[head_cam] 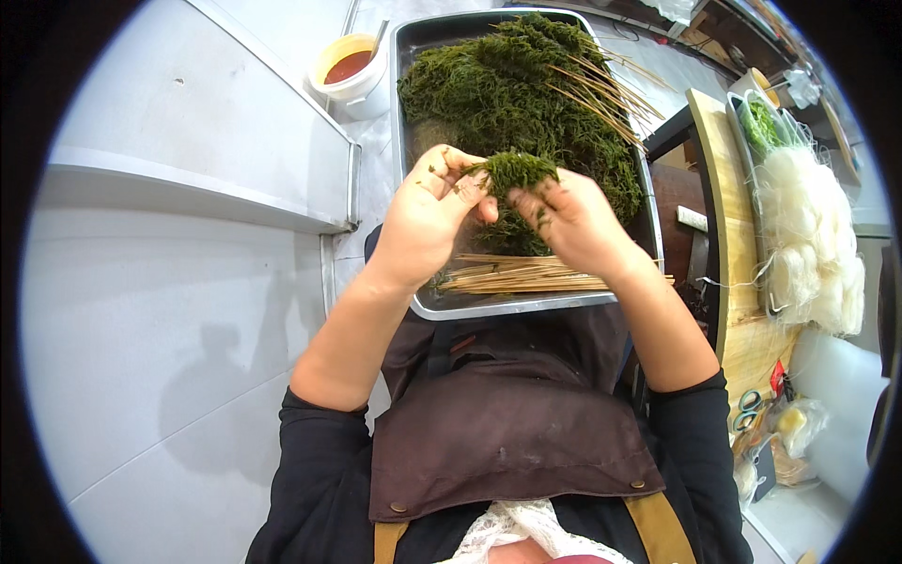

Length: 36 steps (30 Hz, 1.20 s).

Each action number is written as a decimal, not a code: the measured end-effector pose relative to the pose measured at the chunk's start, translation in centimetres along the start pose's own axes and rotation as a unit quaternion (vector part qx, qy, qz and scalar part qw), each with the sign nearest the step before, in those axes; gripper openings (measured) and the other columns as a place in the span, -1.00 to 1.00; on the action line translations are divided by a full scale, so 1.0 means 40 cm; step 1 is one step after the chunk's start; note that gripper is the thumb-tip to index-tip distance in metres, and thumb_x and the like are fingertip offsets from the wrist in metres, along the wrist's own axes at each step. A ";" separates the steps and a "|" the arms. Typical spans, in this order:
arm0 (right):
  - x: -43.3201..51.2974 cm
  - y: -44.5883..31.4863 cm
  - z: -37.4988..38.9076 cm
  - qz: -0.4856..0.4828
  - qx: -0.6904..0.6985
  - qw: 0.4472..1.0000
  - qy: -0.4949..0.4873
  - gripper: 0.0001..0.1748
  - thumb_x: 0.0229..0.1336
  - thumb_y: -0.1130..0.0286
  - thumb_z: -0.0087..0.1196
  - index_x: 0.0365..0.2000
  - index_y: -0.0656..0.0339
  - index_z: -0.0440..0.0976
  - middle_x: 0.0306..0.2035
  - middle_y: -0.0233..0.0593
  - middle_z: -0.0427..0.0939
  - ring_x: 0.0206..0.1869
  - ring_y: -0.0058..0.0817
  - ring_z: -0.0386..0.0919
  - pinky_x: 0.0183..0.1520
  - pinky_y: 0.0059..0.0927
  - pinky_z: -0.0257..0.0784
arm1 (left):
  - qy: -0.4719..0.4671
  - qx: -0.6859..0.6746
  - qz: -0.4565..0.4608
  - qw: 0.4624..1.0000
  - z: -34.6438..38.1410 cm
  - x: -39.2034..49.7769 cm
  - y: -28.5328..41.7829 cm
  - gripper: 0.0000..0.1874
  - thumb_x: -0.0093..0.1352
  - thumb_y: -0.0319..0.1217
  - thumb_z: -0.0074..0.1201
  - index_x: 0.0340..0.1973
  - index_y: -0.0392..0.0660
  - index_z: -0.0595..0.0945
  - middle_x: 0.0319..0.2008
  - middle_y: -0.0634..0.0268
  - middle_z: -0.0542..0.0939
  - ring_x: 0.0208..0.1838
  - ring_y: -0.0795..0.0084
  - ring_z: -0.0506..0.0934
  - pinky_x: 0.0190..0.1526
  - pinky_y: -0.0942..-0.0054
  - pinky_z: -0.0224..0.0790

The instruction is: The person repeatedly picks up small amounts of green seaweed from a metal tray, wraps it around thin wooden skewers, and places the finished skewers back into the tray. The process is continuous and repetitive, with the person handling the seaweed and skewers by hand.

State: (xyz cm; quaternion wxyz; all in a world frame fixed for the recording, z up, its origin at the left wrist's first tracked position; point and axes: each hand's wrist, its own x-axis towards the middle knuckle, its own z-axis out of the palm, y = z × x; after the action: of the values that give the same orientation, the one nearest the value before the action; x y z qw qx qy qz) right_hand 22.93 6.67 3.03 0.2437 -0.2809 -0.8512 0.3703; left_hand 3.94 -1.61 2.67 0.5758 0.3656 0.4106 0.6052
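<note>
Between both hands is a small bunch of dark green seaweed-like strands (pixel 518 171). My left hand (pixel 440 211) pinches its left end with thumb and fingers. At its right end, my right hand (pixel 574 215) has bent fingers on the strands; bits of green stick to both hands. Below them a metal tray (pixel 521 308) holds a large heap of the same green strands (pixel 486 92). Loose bamboo skewers (pixel 521 275) lie along the tray's near edge, partly behind my right forearm. More skewers (pixel 606 95) stick out at the heap's upper right. Whether a skewer is inside the held bunch is hidden.
A white tub (pixel 363 88) with red-orange sauce and a utensil stands left of the tray. To the right, a wooden board (pixel 733 247) lies beside a container of white noodle bundles (pixel 810 233) and chopped greens (pixel 761 127). Scissors (pixel 748 410) and plastic bags lie lower right. A white panel (pixel 176 169) is at left.
</note>
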 end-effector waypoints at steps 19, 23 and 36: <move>0.004 -0.001 -0.031 -0.060 0.018 0.998 -0.018 -0.85 0.28 0.43 0.27 -0.23 0.31 0.65 -0.40 -0.11 0.61 -0.35 -0.24 0.63 -0.24 -0.31 0.54 | 0.026 0.300 0.031 0.953 0.000 -0.010 -0.012 -0.91 0.59 -0.53 -0.05 -0.03 -0.21 0.49 -0.25 0.33 0.55 -0.30 0.59 0.50 -0.20 0.57 0.42; 0.034 0.011 -0.028 0.030 0.105 0.994 0.004 -0.83 0.34 0.39 0.25 -0.19 0.30 0.67 -0.33 -0.11 0.67 -0.30 -0.31 0.64 -0.18 -0.39 0.55 | -0.067 0.085 -0.075 0.991 -0.016 -0.017 0.002 -0.92 0.59 -0.52 -0.05 -0.04 -0.22 0.49 -0.23 0.32 0.56 -0.29 0.58 0.49 -0.19 0.56 0.40; 0.040 -0.009 -0.011 -0.108 0.052 0.991 -0.055 -0.81 0.40 0.40 0.19 -0.16 0.32 0.66 -0.29 -0.08 0.69 -0.24 -0.39 0.67 -0.12 -0.38 0.57 | -0.003 0.006 -0.008 1.000 -0.039 -0.004 -0.012 -0.93 0.60 -0.52 -0.02 -0.03 -0.18 0.49 -0.28 0.36 0.53 -0.31 0.58 0.49 -0.18 0.55 0.41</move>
State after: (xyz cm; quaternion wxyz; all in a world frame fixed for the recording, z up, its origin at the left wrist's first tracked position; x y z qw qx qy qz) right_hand 21.95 7.73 3.93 0.2495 -0.1536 -0.8684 0.4001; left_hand 2.70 -1.88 1.62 0.5795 0.3674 0.4151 0.5974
